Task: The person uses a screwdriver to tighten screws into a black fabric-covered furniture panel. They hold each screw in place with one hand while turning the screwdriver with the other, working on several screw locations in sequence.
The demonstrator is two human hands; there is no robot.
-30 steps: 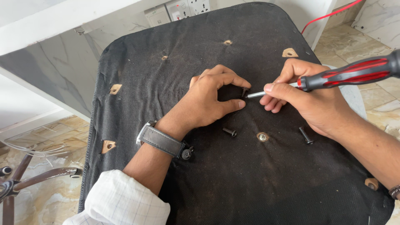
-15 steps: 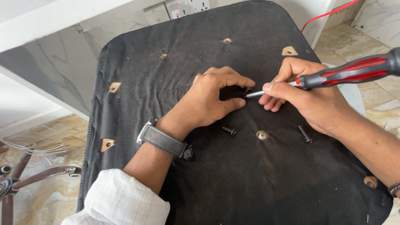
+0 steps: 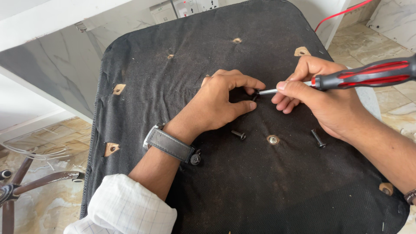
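An upturned chair seat (image 3: pixel 242 190) covered in dusty black fabric fills the view. My left hand (image 3: pixel 219 104), with a grey watch on its wrist, rests on the fabric and pinches a small black bolt (image 3: pixel 255 94) between thumb and forefinger. My right hand (image 3: pixel 323 97) grips a screwdriver (image 3: pixel 368 74) with a red and black handle. Its metal tip meets the head of that bolt. Two loose black bolts lie on the fabric, one (image 3: pixel 238 134) below my left hand and another (image 3: pixel 317 138) under my right hand.
A metal threaded insert (image 3: pixel 273 139) shows in the fabric between the loose bolts. Several torn holes expose wood near the seat's edges. A black chair base (image 3: pixel 26 186) lies on the marble floor at left. Wall sockets (image 3: pixel 190 6) and a red cable (image 3: pixel 342 15) are behind.
The screwdriver handle has tipped slightly lower and its tip has shifted up a little on the bolt. My left hand stays in place around the bolt.
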